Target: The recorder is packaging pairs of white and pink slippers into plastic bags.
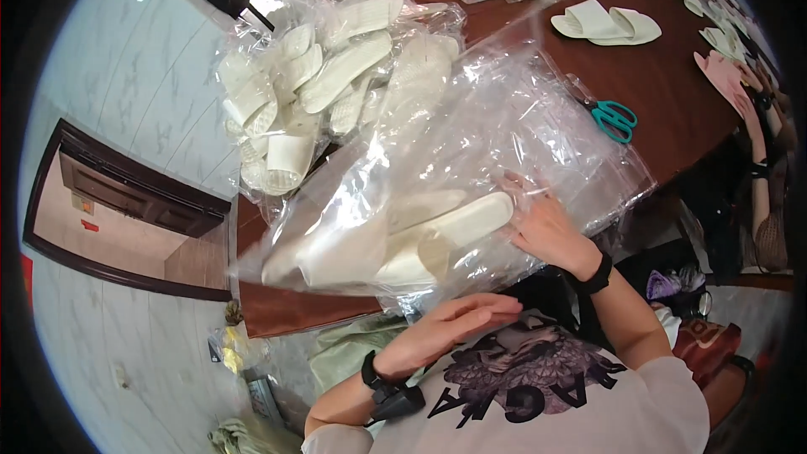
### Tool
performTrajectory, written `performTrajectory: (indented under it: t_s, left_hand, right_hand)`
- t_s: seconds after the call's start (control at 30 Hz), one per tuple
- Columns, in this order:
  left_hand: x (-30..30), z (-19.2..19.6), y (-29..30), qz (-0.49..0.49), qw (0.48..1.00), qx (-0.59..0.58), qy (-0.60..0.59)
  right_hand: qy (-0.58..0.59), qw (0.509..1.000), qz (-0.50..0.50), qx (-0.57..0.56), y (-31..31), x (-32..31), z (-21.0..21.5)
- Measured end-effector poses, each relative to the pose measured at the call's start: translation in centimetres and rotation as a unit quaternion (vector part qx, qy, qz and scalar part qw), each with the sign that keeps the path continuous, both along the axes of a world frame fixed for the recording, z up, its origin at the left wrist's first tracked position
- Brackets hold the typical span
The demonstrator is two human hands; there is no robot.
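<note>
A pair of white slippers (479,220) lies at the table's front edge, inside or under a clear plastic bag (349,202); the glare hides which. My right hand (545,223) rests on the clear plastic at the slippers' right end, its fingers spread and apparently touching one slipper's tip. Just off the front edge, my left hand (454,319) hovers with its fingers stretched out and nothing in it. More flat clear bags (580,172) spread under and beyond my right hand.
Bagged white slippers (345,76) pile up at the back left of the brown table (672,109). Teal-handled scissors (614,120) lie right of the bags. Behind them sits another white pair (605,23). At the far right, another person's hands hold a pink slipper (719,76).
</note>
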State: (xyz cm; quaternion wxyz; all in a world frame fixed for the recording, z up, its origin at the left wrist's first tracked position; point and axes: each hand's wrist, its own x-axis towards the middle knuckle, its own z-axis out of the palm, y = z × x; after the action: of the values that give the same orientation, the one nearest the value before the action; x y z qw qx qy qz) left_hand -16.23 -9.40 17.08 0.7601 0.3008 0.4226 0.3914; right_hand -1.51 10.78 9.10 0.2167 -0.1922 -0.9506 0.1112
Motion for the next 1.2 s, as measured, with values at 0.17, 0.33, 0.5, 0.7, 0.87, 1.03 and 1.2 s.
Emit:
performTrajectory:
  t_s: [0.17,0.33,0.5,0.7,0.87,1.03,1.2]
  left_hand:
    - [-3.5,2.0,-1.7,0.234,0.918,0.195,0.252]
    - [-5.6,-0.1,-0.7,0.345,0.542,0.296,0.707]
    - [-8.7,-4.8,-0.3,0.266,0.707,0.241,0.61]
    - [-8.4,-6.9,-0.3,0.274,0.614,0.265,0.692]
    - [-7.7,-6.5,0.0,0.258,0.582,0.266,0.724]
    - [-7.4,-6.4,0.1,0.268,0.584,0.258,0.722]
    - [-7.7,-6.7,-0.2,0.267,0.564,0.261,0.737]
  right_hand:
    - [0.0,0.999,-0.004,0.045,0.3,0.5,0.6]
    - [0.0,1.0,0.002,0.014,0.2,0.1,0.9]
    - [0.055,0.998,0.008,0.038,0.0,0.3,1.5]
    - [-0.036,0.994,0.003,-0.099,0.3,2.7,8.3]
    - [0.199,0.972,-0.096,-0.078,3.7,2.1,10.6]
    - [0.139,0.97,-0.06,-0.189,9.1,0.6,8.5]
    - [-0.059,0.925,-0.082,-0.367,8.2,-1.6,9.9]
